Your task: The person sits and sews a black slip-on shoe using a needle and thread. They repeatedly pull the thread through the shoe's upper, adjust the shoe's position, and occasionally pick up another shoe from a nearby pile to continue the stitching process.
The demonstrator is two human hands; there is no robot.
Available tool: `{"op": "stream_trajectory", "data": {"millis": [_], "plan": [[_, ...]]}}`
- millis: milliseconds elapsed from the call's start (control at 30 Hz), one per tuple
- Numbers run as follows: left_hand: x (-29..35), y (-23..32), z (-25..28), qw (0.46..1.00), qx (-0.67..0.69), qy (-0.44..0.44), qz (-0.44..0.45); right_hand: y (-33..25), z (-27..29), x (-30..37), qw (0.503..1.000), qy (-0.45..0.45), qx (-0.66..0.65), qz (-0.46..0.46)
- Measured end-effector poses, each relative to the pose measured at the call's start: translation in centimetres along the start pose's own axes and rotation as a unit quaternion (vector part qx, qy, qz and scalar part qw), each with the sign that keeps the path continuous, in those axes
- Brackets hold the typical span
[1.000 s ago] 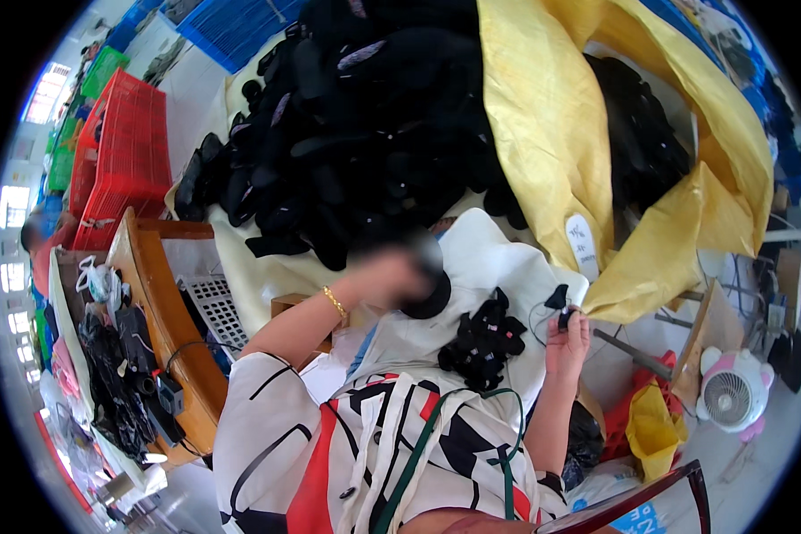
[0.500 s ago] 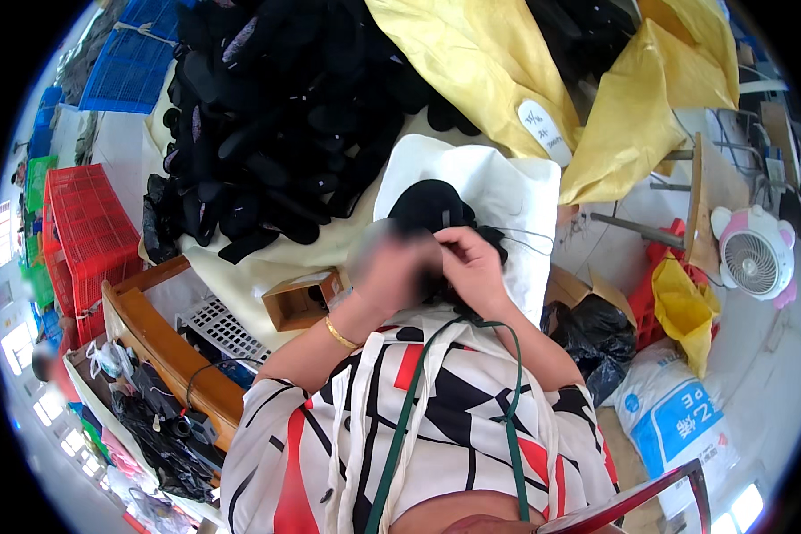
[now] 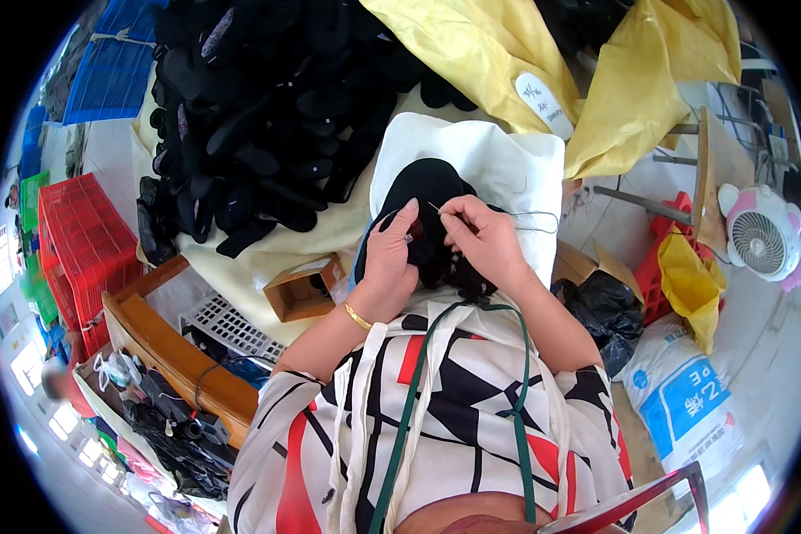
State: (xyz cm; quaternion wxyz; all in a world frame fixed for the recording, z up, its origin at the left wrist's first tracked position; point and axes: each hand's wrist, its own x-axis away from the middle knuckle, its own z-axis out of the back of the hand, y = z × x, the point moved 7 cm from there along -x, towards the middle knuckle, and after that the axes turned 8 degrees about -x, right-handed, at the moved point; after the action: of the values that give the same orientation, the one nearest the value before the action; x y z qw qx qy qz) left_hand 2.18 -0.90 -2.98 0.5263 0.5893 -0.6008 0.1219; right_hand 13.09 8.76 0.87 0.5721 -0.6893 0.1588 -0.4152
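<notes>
On a white cloth [image 3: 516, 165] over my lap lies a black fabric piece, rounded at its far end like a slipper toe [image 3: 427, 178]. My left hand [image 3: 390, 258] is closed on its left side, thumb pointing up along the fabric. Just right of it, my right hand [image 3: 481, 233] pinches a thin needle [image 3: 434, 207], its tip toward the black fabric. A dark thread [image 3: 538, 214] loops over the white cloth to the right of that hand. The lower part of the black piece is bunched and partly hidden between my hands.
A large heap of black slipper-like pieces [image 3: 267, 116] fills the far left. Yellow sacking [image 3: 481, 53] with a white sole-shaped card [image 3: 543, 105] lies beyond the cloth. Nearby are a small cardboard box [image 3: 298, 298], a wooden drawer frame [image 3: 165, 347], red crates [image 3: 84, 240] and a fan [image 3: 761, 236].
My hands have moved apart; the left was blurred in front of the black piece. The needle now shows in my right fingers, and the whole view has shifted slightly.
</notes>
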Motion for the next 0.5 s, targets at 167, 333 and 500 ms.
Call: {"op": "stream_trajectory", "data": {"millis": [167,333,500], "plan": [[0.5,0.1,-0.3,0.999,-0.027,0.006,-0.027,-0.7,0.1,-0.3,0.994,0.005,0.088,0.069],[0.2,-0.4,0.3,0.998,-0.056,0.019,-0.037,-1.1,0.4,-0.2,0.990,0.010,0.097,0.102],[0.1,-0.5,0.5,0.996,-0.075,0.028,-0.039,-1.1,0.6,-0.1,0.991,0.006,0.100,0.093]]}}
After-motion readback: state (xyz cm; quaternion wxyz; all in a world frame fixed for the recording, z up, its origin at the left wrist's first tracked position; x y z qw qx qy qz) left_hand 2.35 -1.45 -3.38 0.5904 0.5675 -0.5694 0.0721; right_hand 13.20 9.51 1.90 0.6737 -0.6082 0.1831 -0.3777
